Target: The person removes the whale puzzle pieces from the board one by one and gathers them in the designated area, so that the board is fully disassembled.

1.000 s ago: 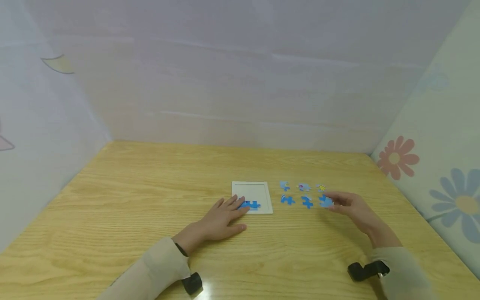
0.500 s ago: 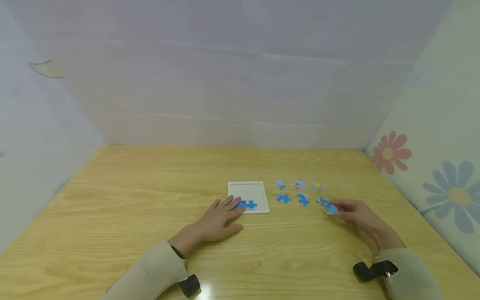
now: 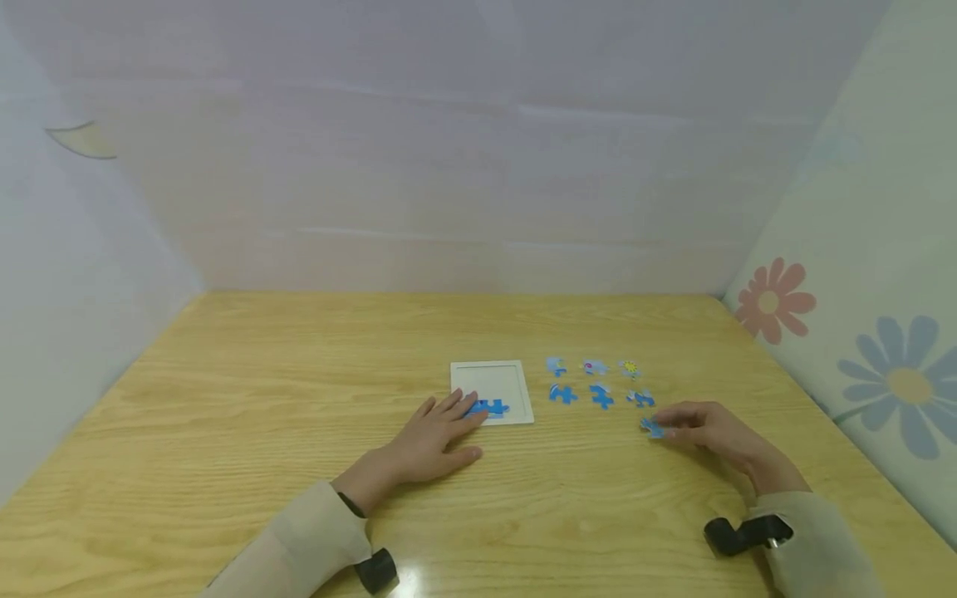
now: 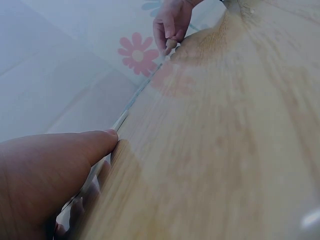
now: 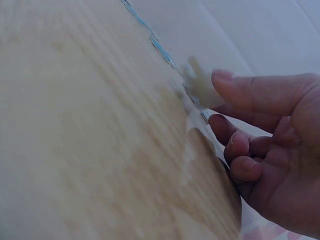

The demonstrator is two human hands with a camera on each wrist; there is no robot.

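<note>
A white square puzzle tray (image 3: 493,376) lies on the wooden table (image 3: 299,415), with blue pieces (image 3: 489,408) fitted along its near edge. My left hand (image 3: 434,436) lies flat, fingertips resting on the tray's near left corner. Several loose blue puzzle pieces (image 3: 596,382) lie in two rows to the tray's right. My right hand (image 3: 706,432) pinches one blue piece (image 3: 653,427) between thumb and forefinger just above the table, in front of the rows. The right wrist view shows the pale underside of that piece (image 5: 199,86) at my thumb tip.
A pale wall stands behind the table. A flower-patterned panel (image 3: 860,357) runs along the table's right edge, close to my right hand. Black wrist camera mounts (image 3: 740,534) sit at both sleeves.
My right hand has picked one blue piece out of the near row and drawn it back toward me. The left hand has stayed on the tray.
</note>
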